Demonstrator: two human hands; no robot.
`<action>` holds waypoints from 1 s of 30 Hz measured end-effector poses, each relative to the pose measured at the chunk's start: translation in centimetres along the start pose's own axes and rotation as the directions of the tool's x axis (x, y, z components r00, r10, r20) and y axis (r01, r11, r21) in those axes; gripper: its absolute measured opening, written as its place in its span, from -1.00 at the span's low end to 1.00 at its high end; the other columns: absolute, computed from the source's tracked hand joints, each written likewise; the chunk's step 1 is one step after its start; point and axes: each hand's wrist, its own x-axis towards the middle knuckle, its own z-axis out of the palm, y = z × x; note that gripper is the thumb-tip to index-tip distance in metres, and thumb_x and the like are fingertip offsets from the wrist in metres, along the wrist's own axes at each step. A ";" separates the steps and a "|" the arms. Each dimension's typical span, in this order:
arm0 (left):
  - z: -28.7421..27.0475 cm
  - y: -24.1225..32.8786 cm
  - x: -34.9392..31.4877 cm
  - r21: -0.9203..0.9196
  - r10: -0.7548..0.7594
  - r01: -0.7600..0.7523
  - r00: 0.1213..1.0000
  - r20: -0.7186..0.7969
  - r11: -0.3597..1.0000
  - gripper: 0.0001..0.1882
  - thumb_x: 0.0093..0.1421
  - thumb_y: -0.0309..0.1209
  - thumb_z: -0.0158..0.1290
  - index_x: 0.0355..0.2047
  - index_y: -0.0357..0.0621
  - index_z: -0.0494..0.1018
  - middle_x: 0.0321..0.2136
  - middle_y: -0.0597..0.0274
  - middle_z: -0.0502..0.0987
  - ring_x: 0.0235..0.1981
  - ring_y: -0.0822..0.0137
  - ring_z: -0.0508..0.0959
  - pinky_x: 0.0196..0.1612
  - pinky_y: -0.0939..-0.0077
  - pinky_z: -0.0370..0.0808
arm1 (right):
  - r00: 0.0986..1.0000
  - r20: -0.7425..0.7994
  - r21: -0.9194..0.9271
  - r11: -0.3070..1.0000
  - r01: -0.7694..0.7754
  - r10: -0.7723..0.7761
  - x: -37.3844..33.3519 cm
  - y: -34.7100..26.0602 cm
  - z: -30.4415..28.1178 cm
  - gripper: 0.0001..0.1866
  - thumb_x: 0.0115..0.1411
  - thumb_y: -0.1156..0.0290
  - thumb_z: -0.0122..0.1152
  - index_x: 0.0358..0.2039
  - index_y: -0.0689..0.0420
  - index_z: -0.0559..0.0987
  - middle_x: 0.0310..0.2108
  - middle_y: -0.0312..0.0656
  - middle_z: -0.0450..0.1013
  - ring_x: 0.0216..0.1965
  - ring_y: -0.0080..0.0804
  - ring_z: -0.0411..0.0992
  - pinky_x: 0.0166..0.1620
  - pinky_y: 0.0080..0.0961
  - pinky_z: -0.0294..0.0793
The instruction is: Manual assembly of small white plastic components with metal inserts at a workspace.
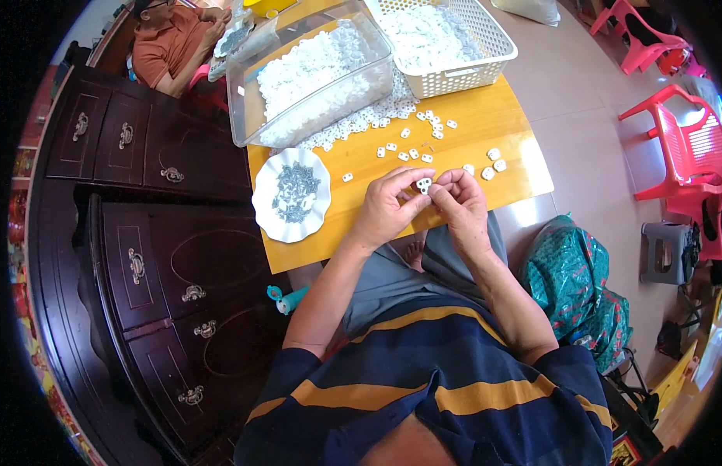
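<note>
Over the front part of the yellow table [353,217], my two hands meet at a small white plastic piece with dark round holes [424,185]. The thumb and fingers of my left hand [390,203] pinch it from the left. My right hand [463,208] closes on its right side, fingertips touching it; whether anything else sits in them is too small to see. Beyond my hands lie several loose white two-holed pieces [391,147]. To the left, a white scalloped plate [262,203] bears a heap of small grey metal-looking parts [296,191].
A clear plastic bin [241,124] and a cream basket [459,81], both full of white pieces, stand at the table's far side. Dark wooden drawers [155,256] flank the left. A green bag [567,272] and red chairs [679,144] are right. Another person [171,46] sits far left.
</note>
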 end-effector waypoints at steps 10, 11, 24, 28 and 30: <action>-0.2 0.3 -0.1 0.051 -0.020 0.020 1.000 -0.013 0.998 -0.64 0.18 -0.60 0.24 0.01 -0.23 0.59 -0.07 0.17 0.66 -0.23 0.44 0.65 -0.22 0.57 0.58 | 0.998 0.034 0.024 0.998 -0.056 0.055 0.0 -0.9 0.5 -0.86 0.37 0.51 0.22 -0.11 0.16 0.47 -0.36 -0.37 0.50 -0.35 -0.71 0.43 -0.26 -0.74 0.40; -0.2 0.3 -0.1 0.051 -0.019 0.020 1.000 -0.012 0.999 -0.64 0.18 -0.60 0.24 0.01 -0.23 0.59 -0.07 0.17 0.66 -0.23 0.44 0.65 -0.22 0.57 0.58 | 0.998 0.031 0.031 0.998 -0.058 0.057 0.1 -0.8 0.4 -0.86 0.37 0.50 0.22 -0.12 0.15 0.47 -0.37 -0.37 0.50 -0.37 -0.71 0.42 -0.28 -0.74 0.38; -0.1 0.6 -0.1 0.398 0.174 -0.150 0.985 -0.024 0.905 -0.59 0.07 -0.53 0.33 -0.03 -0.25 0.59 -0.07 0.04 0.65 -0.10 0.12 0.68 -0.06 0.38 0.61 | 0.999 -0.013 0.044 0.998 -0.035 0.036 0.4 -0.2 0.4 -0.85 0.31 0.53 0.29 -0.19 0.16 0.47 -0.40 -0.40 0.48 -0.39 -0.72 0.44 -0.30 -0.75 0.41; 0.0 0.8 -0.3 0.425 0.208 -0.176 0.978 -0.029 0.888 -0.64 0.06 -0.53 0.33 -0.09 -0.26 0.62 -0.13 0.00 0.67 -0.09 0.01 0.67 0.00 0.25 0.61 | 1.000 -0.006 0.038 0.999 -0.013 0.013 0.4 0.0 0.1 -0.85 0.31 0.55 0.29 -0.19 0.17 0.48 -0.39 -0.40 0.49 -0.37 -0.72 0.44 -0.28 -0.76 0.42; 0.0 0.9 -0.3 0.423 0.216 -0.184 0.976 -0.028 0.887 -0.64 0.06 -0.53 0.33 -0.09 -0.26 0.62 -0.13 0.00 0.67 -0.10 0.02 0.67 -0.01 0.26 0.61 | 1.000 -0.005 0.059 0.998 -0.019 0.019 0.4 -0.2 0.2 -0.86 0.29 0.58 0.29 -0.20 0.18 0.49 -0.37 -0.40 0.49 -0.36 -0.71 0.45 -0.26 -0.76 0.42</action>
